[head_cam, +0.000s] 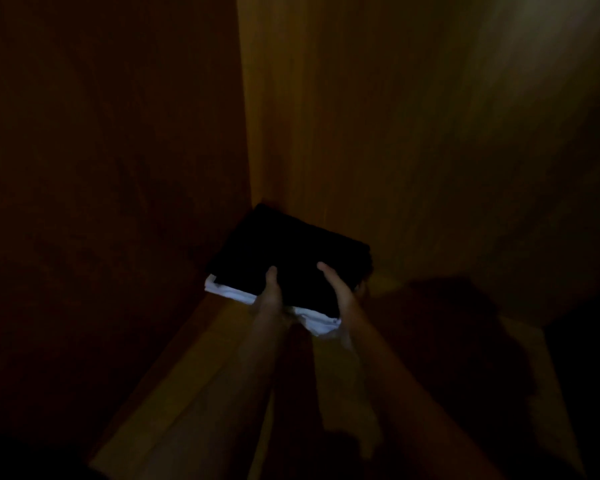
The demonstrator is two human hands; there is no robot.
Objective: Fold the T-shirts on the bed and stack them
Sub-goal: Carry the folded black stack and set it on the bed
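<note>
Counted here: one folded black cloth T-shirt (288,251), one folded white cloth garment (222,289), two bare hands, left hand (272,291) and right hand (338,289), and two upright brown wooden panels (395,133).

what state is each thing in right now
black T-shirt: folded, lying on top
white T-shirt: folded, under the black one
left hand: grips both shirts' near edge, thumb on top
right hand: grips both shirts' near edge, thumb on top

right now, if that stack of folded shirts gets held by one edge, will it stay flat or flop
Probably floppy: the stack is soft cloth, and the white shirt already bulges out under the black shirt. Likely light, since the left hand and right hand hold it by its near edge.
</note>
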